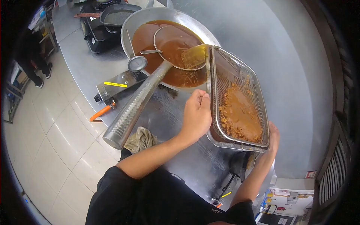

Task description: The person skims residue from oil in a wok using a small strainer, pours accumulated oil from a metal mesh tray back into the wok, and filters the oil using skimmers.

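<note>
My left hand (pixel 198 114) is closed on the near-left rim of a deep metal tray (pixel 221 144). At its lower right corner, my right hand (pixel 273 137) grips the tray's edge, the fingers partly hidden. A rectangular wire mesh basket (pixel 234 67) sits in the tray, with thick brown sludge and crumbs (pixel 242 112) in it. Both tilt toward a big wok (pixel 210 35) of brown liquid (pixel 144 35). From the tray's upper corner a translucent yellow-brown sheet of liquid (pixel 195 56) reaches down over the wok. A round metal ring (pixel 154 41) lies in the wok.
The wok's thick dimpled handle (pixel 138 105) points toward me. Beside it are a small round strainer (pixel 137 63), a burner unit (pixel 118 85) with an orange lever (pixel 100 113), and a crumpled cloth (pixel 140 140). A frying pan (pixel 117 17) stands behind. Another person's legs (pixel 35 63) show at left.
</note>
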### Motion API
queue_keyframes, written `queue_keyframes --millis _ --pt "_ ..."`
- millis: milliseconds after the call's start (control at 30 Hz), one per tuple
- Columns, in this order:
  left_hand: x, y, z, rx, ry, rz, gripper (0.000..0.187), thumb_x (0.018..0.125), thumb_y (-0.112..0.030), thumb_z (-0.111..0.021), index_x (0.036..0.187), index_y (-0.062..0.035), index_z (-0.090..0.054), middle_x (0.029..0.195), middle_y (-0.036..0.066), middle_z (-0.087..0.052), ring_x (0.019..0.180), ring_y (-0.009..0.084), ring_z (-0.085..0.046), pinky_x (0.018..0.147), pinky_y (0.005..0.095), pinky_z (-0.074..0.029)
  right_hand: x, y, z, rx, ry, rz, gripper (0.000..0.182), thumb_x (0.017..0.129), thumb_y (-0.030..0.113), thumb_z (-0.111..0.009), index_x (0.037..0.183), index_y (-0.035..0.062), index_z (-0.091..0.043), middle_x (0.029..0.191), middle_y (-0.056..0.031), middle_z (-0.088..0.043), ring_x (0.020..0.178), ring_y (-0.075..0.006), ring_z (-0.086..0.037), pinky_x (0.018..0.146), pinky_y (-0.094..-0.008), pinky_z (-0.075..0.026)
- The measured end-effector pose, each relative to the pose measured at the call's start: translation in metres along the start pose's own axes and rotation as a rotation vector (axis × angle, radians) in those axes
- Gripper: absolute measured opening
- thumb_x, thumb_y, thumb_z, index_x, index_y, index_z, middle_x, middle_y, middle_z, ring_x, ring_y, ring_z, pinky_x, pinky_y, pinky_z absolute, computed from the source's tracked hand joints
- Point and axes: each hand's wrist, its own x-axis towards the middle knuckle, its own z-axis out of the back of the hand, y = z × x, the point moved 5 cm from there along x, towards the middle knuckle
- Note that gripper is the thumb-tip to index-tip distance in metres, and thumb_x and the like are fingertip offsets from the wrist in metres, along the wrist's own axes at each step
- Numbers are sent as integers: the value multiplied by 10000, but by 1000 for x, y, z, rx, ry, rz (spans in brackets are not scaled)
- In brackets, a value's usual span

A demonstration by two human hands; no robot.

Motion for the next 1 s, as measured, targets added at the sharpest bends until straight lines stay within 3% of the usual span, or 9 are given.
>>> queue_keyframes --millis 300,400,600,700,800,900,1000 --pt "2 -4 5 -14 4 3 187 984 -147 -465 893 4 -526 724 53 -575 646 112 -510 618 303 -419 -8 17 -2 -19 -18 55 287 1009 211 -460 1040 -30 -612 922 -74 -674 747 -120 -626 664 -261 -513" --pt "5 -7 9 -6 21 -12 181 986 -145 -460 900 0 -526 724 44 -564 642 107 -497 613 299 -412 -11 19 -4 5 -30 67 278 990 225 -523 1014 -29 -634 899 -48 -671 732 -98 -608 658 -250 -490" --pt "3 -16 9 -41 52 5 174 994 -145 -456 925 0 -523 729 33 -557 651 94 -488 613 291 -406 -11 25 -2 -55 -64 86 290 1000 216 -479 1036 -33 -624 914 -79 -674 738 -132 -628 662 -268 -515" --pt "4 -22 14 -30 121 29 189 1016 -153 -427 969 -18 -550 835 7 -573 745 52 -484 693 231 -401 -13 25 0 -31 -84 124 294 999 226 -485 1020 -31 -627 902 -73 -668 740 -127 -620 661 -265 -512" --pt "3 -22 15 -71 124 51 194 1018 -157 -424 975 -17 -550 840 7 -575 754 52 -484 701 229 -402 -19 33 -7 -66 -134 125 291 1001 221 -480 1018 -30 -625 897 -62 -662 735 -119 -611 660 -263 -510" --pt "8 -17 18 -103 96 -19 182 999 -151 -457 929 0 -529 724 22 -552 650 83 -482 611 280 -403 -35 52 -29 -67 -126 112 261 980 195 -492 971 -25 -633 859 -50 -645 697 -114 -580 616 -280 -476" --pt "8 -15 19 -119 91 16 183 998 -152 -457 928 0 -534 722 18 -548 648 78 -476 614 273 -401 -36 58 -33 -80 -134 140 252 980 183 -486 958 -22 -630 831 -49 -639 661 -114 -569 592 -284 -473"
